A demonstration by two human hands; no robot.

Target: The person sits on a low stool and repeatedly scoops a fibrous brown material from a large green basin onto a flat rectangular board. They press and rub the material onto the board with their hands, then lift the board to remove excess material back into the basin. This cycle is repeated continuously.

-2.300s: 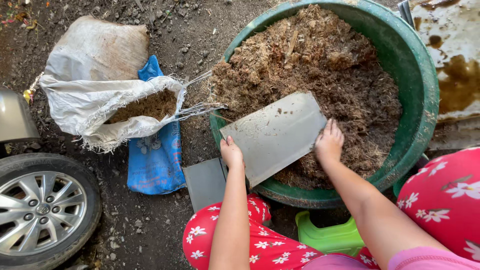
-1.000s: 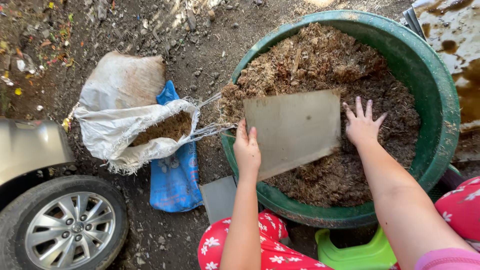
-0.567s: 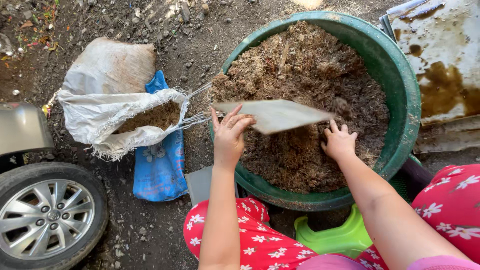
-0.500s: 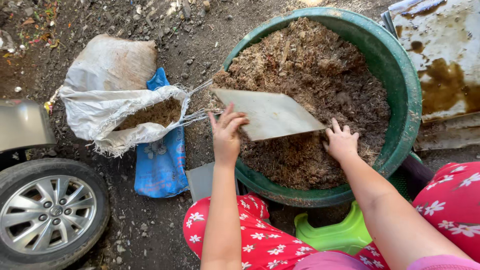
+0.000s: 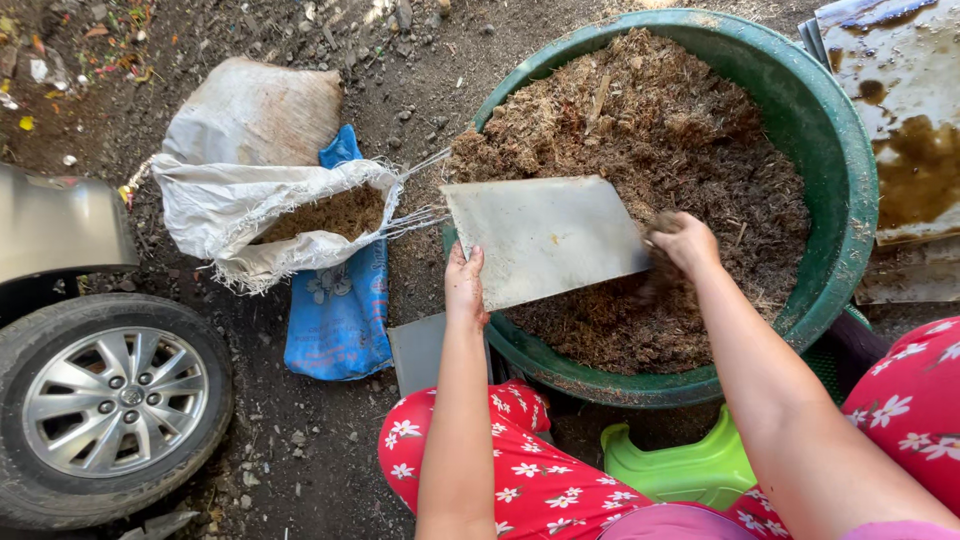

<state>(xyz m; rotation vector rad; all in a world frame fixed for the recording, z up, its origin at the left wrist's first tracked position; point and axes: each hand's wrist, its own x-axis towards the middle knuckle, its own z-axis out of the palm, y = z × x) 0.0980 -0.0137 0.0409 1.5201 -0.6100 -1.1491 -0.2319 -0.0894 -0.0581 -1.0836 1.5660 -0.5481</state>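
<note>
Left hand (image 5: 466,288): fingers curled round the near left edge of the grey flat sheet (image 5: 545,240), gripping it; thumb on top.
Right hand (image 5: 684,243): fingers closed in a loose fist, pressed against the sheet's right edge and into the brown fibrous mix (image 5: 700,140); clumps of mix on the knuckles; grip on the sheet cannot be told.
Sheet position: over the near left part of the green tub (image 5: 835,150), above the mix.
Sheet axis: long axis left to right; left end over the tub rim, pointing toward the open white sack (image 5: 250,200).
Sack: on the ground, left of the tub, mouth facing the sheet, holding brown mix.
</note>
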